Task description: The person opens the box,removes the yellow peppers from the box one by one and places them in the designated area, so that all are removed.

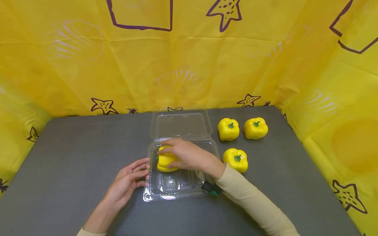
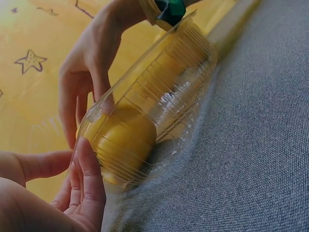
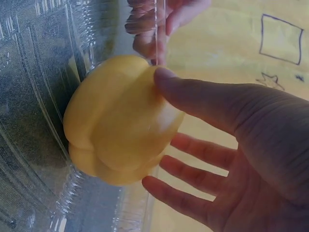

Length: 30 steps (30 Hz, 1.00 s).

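A clear plastic clamshell container (image 1: 177, 193) lies with its lid (image 1: 181, 124) folded back behind the base. Inside the base, at the left, is a yellow bell pepper (image 1: 166, 162) on its side, its green stem pointing left. My right hand (image 1: 189, 155) reaches over from the right and holds this pepper between thumb and fingers, as the right wrist view also shows the pepper (image 3: 120, 121). At the container's left edge, my left hand (image 1: 127, 180) pinches the rim, thumb on one side and fingers against the outer wall (image 2: 125, 140).
Three more yellow bell peppers stand right of the container: one back left (image 1: 228, 129), one back right (image 1: 255, 128), one nearer (image 1: 235, 160), partly behind the right forearm. Yellow patterned cloth (image 1: 189, 55) borders the grey table (image 1: 82, 157) at the back and sides.
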Each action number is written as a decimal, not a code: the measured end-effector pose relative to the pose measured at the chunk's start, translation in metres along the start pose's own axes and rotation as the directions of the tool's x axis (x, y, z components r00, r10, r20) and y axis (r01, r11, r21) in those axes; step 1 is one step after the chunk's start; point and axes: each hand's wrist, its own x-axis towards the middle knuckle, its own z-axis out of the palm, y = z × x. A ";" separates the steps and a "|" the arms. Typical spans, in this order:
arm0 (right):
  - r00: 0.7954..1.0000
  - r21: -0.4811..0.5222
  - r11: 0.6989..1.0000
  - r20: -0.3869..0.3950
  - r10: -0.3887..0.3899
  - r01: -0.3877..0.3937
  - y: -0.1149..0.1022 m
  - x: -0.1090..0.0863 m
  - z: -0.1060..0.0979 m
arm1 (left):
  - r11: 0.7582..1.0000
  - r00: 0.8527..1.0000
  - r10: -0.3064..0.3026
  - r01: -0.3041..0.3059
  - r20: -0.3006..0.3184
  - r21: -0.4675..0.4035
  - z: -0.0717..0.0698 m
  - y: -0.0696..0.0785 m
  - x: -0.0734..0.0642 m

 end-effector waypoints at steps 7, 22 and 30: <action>0.997 -0.040 0.998 0.056 0.060 -0.058 -0.004 0.003 0.000 | 1.000 1.000 -0.006 0.006 0.002 -0.006 0.001 -0.001 0.000; 0.997 -0.023 0.998 0.040 0.068 -0.067 -0.009 0.002 0.000 | 1.000 1.000 -0.007 0.007 -0.007 -0.008 0.001 0.000 0.001; 0.995 0.001 0.997 0.053 0.082 -0.082 -0.011 0.000 -0.001 | 1.000 1.000 -0.009 0.009 -0.017 -0.013 0.001 0.000 0.000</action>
